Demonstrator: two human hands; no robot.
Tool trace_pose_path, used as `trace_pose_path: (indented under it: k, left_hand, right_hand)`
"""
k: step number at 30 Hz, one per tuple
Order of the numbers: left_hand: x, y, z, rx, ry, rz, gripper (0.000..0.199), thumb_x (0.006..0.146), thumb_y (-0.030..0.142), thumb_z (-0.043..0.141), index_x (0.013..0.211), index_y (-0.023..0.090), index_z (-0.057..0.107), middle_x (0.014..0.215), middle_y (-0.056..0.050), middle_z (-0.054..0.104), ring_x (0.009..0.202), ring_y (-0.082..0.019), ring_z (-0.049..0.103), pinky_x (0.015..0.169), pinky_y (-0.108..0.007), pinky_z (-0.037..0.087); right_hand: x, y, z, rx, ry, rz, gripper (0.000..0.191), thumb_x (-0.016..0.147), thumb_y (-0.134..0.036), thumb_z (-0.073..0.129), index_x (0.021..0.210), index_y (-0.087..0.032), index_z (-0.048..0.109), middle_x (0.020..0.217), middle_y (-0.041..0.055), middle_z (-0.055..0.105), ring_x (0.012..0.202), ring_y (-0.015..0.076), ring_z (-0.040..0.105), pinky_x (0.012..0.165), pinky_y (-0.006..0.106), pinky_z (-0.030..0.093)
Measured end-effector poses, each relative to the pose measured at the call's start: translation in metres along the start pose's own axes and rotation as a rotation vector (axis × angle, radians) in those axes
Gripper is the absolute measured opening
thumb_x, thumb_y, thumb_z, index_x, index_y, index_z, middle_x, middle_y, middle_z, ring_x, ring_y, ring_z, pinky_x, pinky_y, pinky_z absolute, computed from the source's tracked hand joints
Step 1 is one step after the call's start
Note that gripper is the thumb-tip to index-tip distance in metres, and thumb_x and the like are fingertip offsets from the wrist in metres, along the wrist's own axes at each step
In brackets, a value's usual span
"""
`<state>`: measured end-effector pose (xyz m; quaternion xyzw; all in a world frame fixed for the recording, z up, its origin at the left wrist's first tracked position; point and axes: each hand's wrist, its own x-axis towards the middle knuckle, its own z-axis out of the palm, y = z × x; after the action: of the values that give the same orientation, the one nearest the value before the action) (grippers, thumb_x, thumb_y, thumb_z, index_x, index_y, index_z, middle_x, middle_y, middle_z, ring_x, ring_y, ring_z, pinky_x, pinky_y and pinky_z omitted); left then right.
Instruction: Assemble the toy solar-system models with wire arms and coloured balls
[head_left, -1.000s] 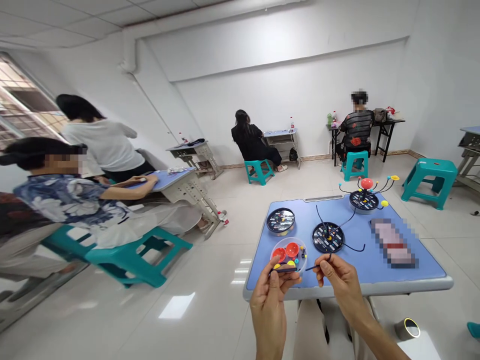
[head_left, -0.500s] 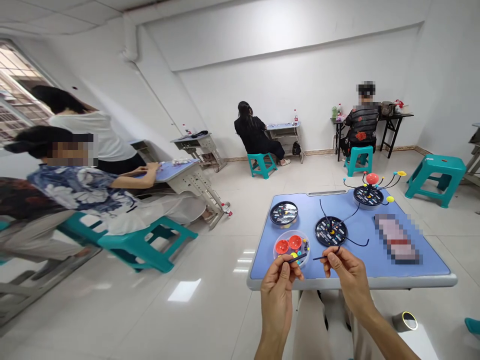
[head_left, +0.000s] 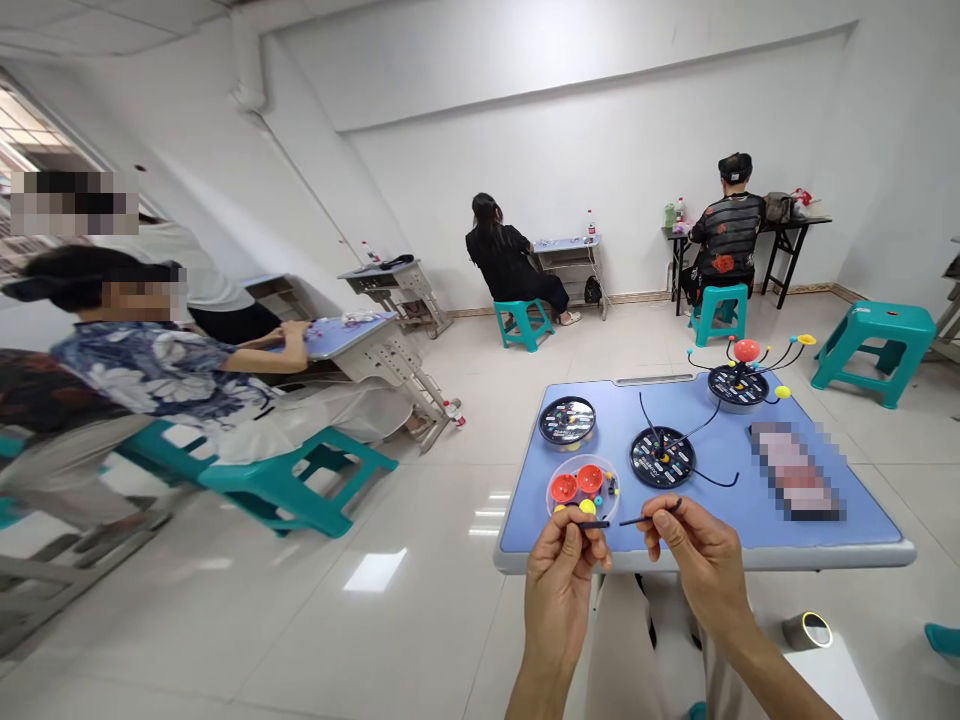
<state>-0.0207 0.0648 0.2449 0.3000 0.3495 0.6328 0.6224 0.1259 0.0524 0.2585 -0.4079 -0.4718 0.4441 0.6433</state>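
Observation:
Over the desk's front edge, my left hand (head_left: 559, 575) pinches a short black rod (head_left: 597, 525) between thumb and fingers. Facing it, my right hand (head_left: 697, 555) is closed on a thin black rod (head_left: 634, 521), part of which shows past the fingers. The two rod tips point at each other, with a small gap between. Just beyond my left hand is a clear round tray (head_left: 576, 462) holding two red half-shells (head_left: 577, 484) and small yellow, blue and black parts. Behind my right hand stands a black printed disc (head_left: 652, 462) with several curved black arms.
A second black disc (head_left: 568, 420) lies at the desk's back left. At the back right stands a planet model (head_left: 739, 380) with a red ball. A blurred flat object (head_left: 796, 470) lies on the right. Other people sit at desks left and behind; a green stool (head_left: 874, 345) stands right.
My left hand has turned its rod more level and shifted slightly right. The two rod tips are now a little closer and nearly in line.

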Motion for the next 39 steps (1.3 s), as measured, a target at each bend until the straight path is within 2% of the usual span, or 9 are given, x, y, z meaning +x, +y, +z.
trace_pose_path:
  k: [7,12,24,39]
  left_hand:
    - [-0.007,0.004,-0.001,0.126,0.047,0.156,0.027,0.075,0.041,0.077,0.085,0.018,0.069,0.066,-0.002,0.065,0.056,-0.014,0.059,0.053,-0.027,0.051]
    - [-0.011,0.007,-0.002,0.175,0.079,0.199,0.027,0.074,0.042,0.076,0.087,0.018,0.069,0.066,-0.002,0.066,0.055,-0.015,0.06,0.055,-0.029,0.052]
    - [-0.006,-0.001,0.001,0.227,0.093,0.198,0.03,0.074,0.043,0.076,0.089,0.017,0.07,0.069,-0.002,0.065,0.057,-0.015,0.061,0.057,-0.03,0.055]
    - [-0.002,-0.001,0.01,0.301,0.041,0.199,0.032,0.075,0.045,0.074,0.088,0.016,0.071,0.071,-0.004,0.068,0.06,-0.018,0.064,0.062,-0.034,0.058]
  right_hand:
    - [0.003,0.004,-0.001,0.125,0.039,0.121,0.03,0.084,-0.046,0.066,0.082,-0.017,0.07,0.068,0.004,0.066,0.057,0.0146,0.057,0.053,0.027,0.049]
    - [0.005,0.005,-0.002,0.181,0.051,0.164,0.032,0.082,-0.048,0.068,0.081,-0.016,0.069,0.068,0.0049,0.066,0.057,0.0142,0.055,0.053,0.028,0.048]
    - [0.01,0.005,-0.003,0.283,0.088,0.199,0.032,0.079,-0.047,0.072,0.079,-0.015,0.069,0.066,0.0032,0.063,0.057,0.013,0.053,0.052,0.026,0.045]
    - [0.014,0.009,-0.011,0.244,0.084,0.174,0.032,0.081,-0.047,0.07,0.079,-0.016,0.068,0.068,0.003,0.064,0.057,0.0126,0.052,0.054,0.026,0.044]
